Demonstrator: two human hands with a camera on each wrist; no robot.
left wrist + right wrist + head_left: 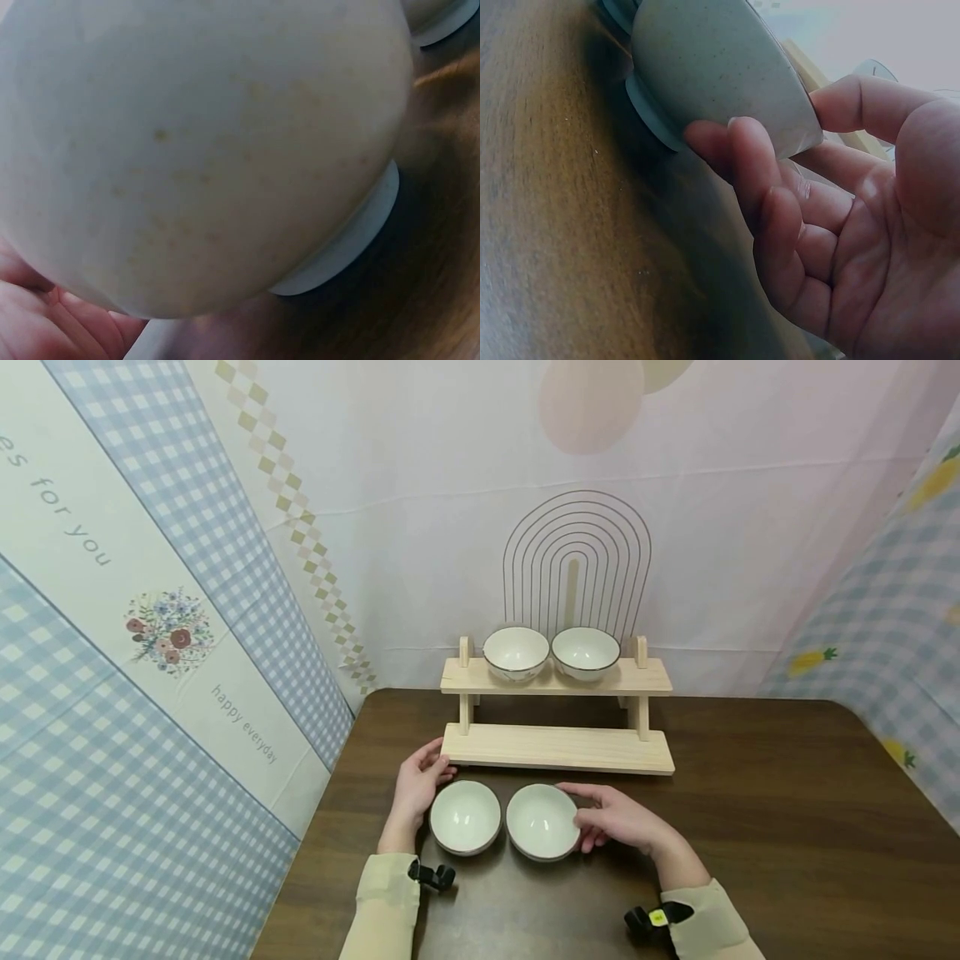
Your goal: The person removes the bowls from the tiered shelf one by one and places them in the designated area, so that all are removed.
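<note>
Two round white bowls sit side by side on the table before the wooden shelf (555,748): a left bowl (465,817) and a right bowl (543,822). My right hand (618,817) holds the right bowl by its right side. Its thumb is at the rim, with curled fingers against the outer wall in the right wrist view. At the shelf's lower left corner, my left hand (417,785) grips the board's end, just beyond the left bowl. That bowl (225,150) fills most of the left wrist view and partly hides the left hand (52,322).
On the shelf's upper board stand two more white bowls, one left (517,653) and one right (586,653), with dark rims. The brown table (772,810) extends to both sides. A printed cloth (420,568) hangs behind it, and a checked one (150,693) on the left.
</note>
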